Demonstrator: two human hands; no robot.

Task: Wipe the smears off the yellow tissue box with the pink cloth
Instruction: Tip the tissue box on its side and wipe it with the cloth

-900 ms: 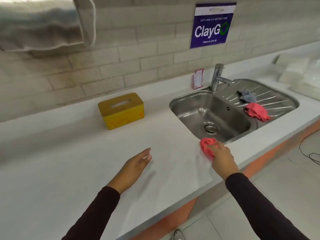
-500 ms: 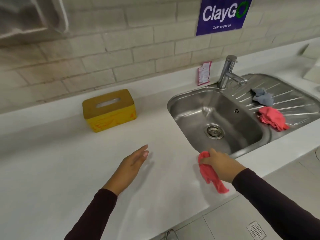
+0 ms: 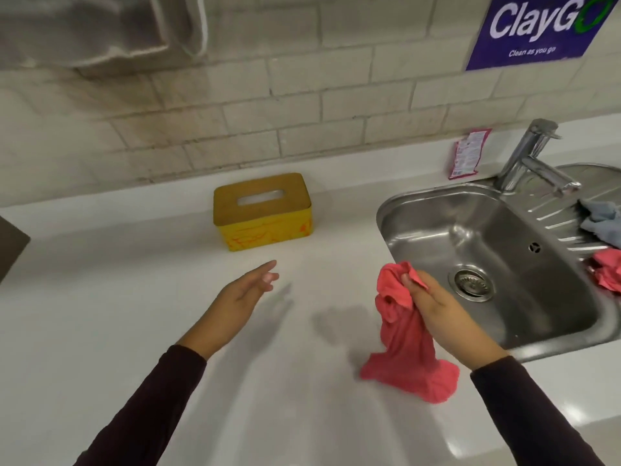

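In the head view, my left grip [image 3: 242, 297] hangs above the white table [image 3: 100, 297], its fingers straight and loosely spread and pointing toward the back wall. It holds nothing and touches nothing. My right grip [image 3: 437, 311] is closed round the pink cloth [image 3: 406, 351], with the thumb pinching a bunched top fold. The rest of the cloth hangs down, and its lower hem reaches the table near the front edge. Both arms wear dark sleeves.

The yellow tissue box [image 3: 265, 227] stands upright on the table near the tiled wall [image 3: 302, 112], beyond my left grip and well apart from both grips. Its brownish lid has a slot in the middle. Red-orange smears [image 3: 255, 235] mark the front face, and I see more on the right end.

To the right, a steel sink [image 3: 470, 237] is set into the table, just beyond my right grip. A chrome tap [image 3: 527, 159] stands at the sink's back rim. On the ribbed drainer at the far right lie a grey-blue rag [image 3: 601, 220] and, nearer me, a second pink rag [image 3: 606, 270], both cut off by the frame edge. A small pink packet [image 3: 467, 158] leans against the wall left of the tap, and above it hangs a blue sign [image 3: 537, 28] reading "ClayGo, Clean as you go".
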